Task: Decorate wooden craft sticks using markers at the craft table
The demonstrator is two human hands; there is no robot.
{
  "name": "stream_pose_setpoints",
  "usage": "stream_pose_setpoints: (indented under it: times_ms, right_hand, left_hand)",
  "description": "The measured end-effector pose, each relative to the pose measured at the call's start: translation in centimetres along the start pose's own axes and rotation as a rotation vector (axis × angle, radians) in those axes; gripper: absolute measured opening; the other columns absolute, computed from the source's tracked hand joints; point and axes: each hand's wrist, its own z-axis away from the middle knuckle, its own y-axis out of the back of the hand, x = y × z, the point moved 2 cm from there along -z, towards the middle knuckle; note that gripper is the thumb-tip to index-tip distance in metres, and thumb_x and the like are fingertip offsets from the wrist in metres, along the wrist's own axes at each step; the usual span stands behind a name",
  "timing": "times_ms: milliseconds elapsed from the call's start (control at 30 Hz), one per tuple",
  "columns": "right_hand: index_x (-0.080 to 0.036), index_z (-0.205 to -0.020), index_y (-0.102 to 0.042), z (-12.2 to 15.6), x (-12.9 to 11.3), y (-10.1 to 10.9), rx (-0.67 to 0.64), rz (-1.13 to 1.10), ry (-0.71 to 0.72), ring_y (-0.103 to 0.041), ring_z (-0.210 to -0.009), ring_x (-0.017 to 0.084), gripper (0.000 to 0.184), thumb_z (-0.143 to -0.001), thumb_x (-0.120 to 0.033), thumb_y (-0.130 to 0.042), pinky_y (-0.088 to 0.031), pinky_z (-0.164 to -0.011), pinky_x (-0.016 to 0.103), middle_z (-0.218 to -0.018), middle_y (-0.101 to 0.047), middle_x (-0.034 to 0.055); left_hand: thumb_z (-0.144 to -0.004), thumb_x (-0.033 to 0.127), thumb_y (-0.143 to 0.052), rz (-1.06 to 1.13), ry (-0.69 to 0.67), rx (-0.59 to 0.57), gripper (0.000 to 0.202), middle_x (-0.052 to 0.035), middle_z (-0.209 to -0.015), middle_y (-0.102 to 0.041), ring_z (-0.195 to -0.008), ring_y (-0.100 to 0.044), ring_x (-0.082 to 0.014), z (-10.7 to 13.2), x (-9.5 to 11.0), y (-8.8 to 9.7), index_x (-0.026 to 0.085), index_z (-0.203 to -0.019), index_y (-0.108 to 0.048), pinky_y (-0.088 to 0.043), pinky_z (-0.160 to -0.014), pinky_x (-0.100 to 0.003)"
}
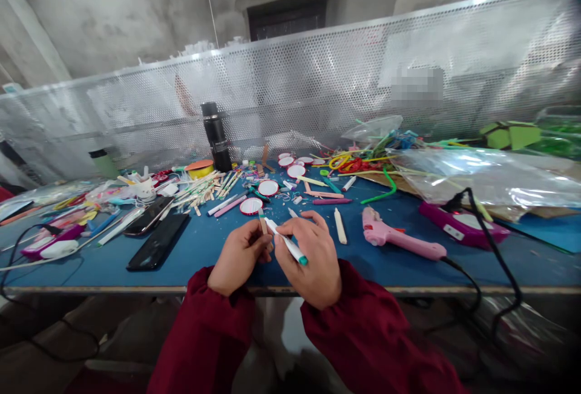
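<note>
Over the near edge of the blue table (pixel 209 255) my two hands meet. My left hand (pixel 239 256) is closed on a small wooden stick (pixel 262 222) that pokes up between its fingers. My right hand (pixel 309 261) grips a white marker with a teal end (pixel 287 242), its tip pointing at the stick. Both arms wear dark red sleeves.
A pink glue gun (pixel 399 238) with a black cord lies to the right, a second magenta one (pixel 460 224) beyond it. Two phones (pixel 157 242) lie at left. Round red-rimmed discs (pixel 267 187), craft sticks, pens and a black flask (pixel 216 137) crowd the back. A perforated metal screen stands behind.
</note>
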Motion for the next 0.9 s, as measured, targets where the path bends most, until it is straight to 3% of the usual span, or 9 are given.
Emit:
stream_pose_setpoints:
  times_ms: [900]
  right_hand:
    - [-0.023, -0.085, -0.056, -0.03, -0.13, 0.01, -0.016, -0.016, 0.021, -0.063, -0.078, 0.015, 0.005, -0.087, -0.021, -0.053, -0.035, -0.101, 0.041, -0.080, -0.069, -0.0013]
  left_hand:
    - [-0.086, 0.034, -0.058, 0.025, 0.007, 0.005, 0.019, 0.0009, -0.070, -0.058, -0.059, -0.053, -0.0103, 0.06, 0.08, 0.04, 0.016, -0.085, -0.059, -0.042, -0.058, -0.021]
